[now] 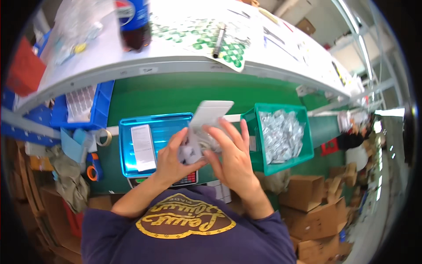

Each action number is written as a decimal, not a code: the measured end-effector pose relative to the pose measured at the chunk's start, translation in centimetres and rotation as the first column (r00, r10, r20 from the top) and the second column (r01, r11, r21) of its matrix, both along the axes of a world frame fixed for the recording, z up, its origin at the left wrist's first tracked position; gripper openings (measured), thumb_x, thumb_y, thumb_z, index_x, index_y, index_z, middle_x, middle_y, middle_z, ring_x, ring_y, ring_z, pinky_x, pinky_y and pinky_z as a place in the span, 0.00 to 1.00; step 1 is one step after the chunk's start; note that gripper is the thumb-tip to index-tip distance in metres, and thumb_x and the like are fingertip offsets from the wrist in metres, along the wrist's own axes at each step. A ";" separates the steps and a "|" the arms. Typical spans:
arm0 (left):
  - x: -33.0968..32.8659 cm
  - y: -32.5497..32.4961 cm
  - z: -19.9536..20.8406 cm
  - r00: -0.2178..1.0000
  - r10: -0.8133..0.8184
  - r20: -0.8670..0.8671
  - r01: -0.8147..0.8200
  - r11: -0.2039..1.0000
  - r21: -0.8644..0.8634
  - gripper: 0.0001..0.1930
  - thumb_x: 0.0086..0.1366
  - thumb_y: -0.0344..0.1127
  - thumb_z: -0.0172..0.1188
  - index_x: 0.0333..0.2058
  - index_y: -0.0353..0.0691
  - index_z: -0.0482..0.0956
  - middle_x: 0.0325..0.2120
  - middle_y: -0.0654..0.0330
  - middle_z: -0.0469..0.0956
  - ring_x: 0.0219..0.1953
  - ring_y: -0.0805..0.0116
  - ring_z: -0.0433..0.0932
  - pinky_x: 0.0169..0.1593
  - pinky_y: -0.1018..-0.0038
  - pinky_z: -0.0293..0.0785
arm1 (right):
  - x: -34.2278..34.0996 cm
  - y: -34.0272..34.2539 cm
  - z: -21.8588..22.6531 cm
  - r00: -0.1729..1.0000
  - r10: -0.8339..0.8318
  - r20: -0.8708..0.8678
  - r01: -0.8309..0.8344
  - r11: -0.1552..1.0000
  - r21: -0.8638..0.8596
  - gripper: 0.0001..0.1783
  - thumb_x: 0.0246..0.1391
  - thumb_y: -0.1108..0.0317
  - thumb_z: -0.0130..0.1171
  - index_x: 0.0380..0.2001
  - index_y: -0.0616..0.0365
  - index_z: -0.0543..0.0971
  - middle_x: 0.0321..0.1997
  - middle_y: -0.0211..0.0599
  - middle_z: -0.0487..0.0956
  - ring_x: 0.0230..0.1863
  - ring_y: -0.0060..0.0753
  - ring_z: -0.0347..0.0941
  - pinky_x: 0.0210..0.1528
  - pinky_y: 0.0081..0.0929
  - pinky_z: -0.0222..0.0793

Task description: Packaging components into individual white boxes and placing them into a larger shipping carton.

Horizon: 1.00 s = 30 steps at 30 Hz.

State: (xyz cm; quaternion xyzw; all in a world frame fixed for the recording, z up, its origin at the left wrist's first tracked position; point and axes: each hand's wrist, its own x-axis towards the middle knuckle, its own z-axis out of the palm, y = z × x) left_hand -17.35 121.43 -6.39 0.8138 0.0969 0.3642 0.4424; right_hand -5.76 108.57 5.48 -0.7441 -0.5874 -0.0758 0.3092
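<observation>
A small white box [212,112] with its lid flap raised is held in front of my chest. My left hand [170,155] grips it from the left side, fingers and thumb closed round it. At the opening is my right hand [234,159], its fingers stretched out and apart, with index finger and thumb close to a pale, clear-looking item [207,141] partly inside the box. What that item is cannot be made out. Below and to the left lies a shiny blue tray [126,152] with a long white box [143,147] in it.
A green bin [260,159] of clear plastic packets [281,136] stands to the right. A scale keypad [190,177] shows under the tray. Left are a tape roll [103,137] and a blue-orange tape dispenser [94,168]. The shelf above carries a cola bottle [133,26], a marker [219,42] and green stickers [233,55].
</observation>
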 end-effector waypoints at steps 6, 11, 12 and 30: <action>-6.2 1.4 2.1 0.905 -0.425 -0.030 0.366 0.811 -0.457 0.49 0.55 0.40 0.69 0.69 0.45 0.46 0.56 0.48 0.65 0.51 0.54 0.74 0.51 0.62 0.76 | -2.9 -1.5 -6.0 0.628 0.285 -0.724 -0.150 0.957 0.246 0.41 0.48 0.59 0.66 0.63 0.61 0.61 0.64 0.56 0.62 0.66 0.47 0.60 0.66 0.45 0.56; -8.7 2.0 1.3 0.871 -0.488 -0.053 0.366 0.716 -0.594 0.30 0.58 0.37 0.66 0.56 0.43 0.61 0.48 0.54 0.64 0.51 0.59 0.70 0.51 0.65 0.74 | -4.8 -0.3 -6.8 0.639 0.219 -0.737 -0.285 0.958 0.037 0.34 0.55 0.44 0.56 0.56 0.59 0.72 0.66 0.54 0.58 0.63 0.49 0.62 0.61 0.39 0.60; -8.7 1.9 1.3 0.865 -0.498 -0.065 0.364 0.710 -0.603 0.30 0.58 0.37 0.66 0.56 0.43 0.61 0.48 0.54 0.64 0.51 0.59 0.70 0.51 0.65 0.74 | -5.5 0.0 -6.4 0.640 0.114 -0.760 -0.179 0.984 -0.003 0.27 0.54 0.51 0.58 0.51 0.58 0.76 0.66 0.54 0.58 0.61 0.50 0.64 0.61 0.41 0.63; -8.4 1.7 0.8 0.942 -0.330 0.069 0.300 0.728 -0.617 0.40 0.55 0.43 0.71 0.62 0.39 0.60 0.62 0.55 0.59 0.58 0.61 0.68 0.53 0.66 0.73 | -5.4 2.5 -3.2 0.724 0.170 -0.668 -0.274 0.960 -0.053 0.17 0.61 0.70 0.53 0.53 0.60 0.76 0.58 0.44 0.75 0.60 0.47 0.71 0.62 0.36 0.64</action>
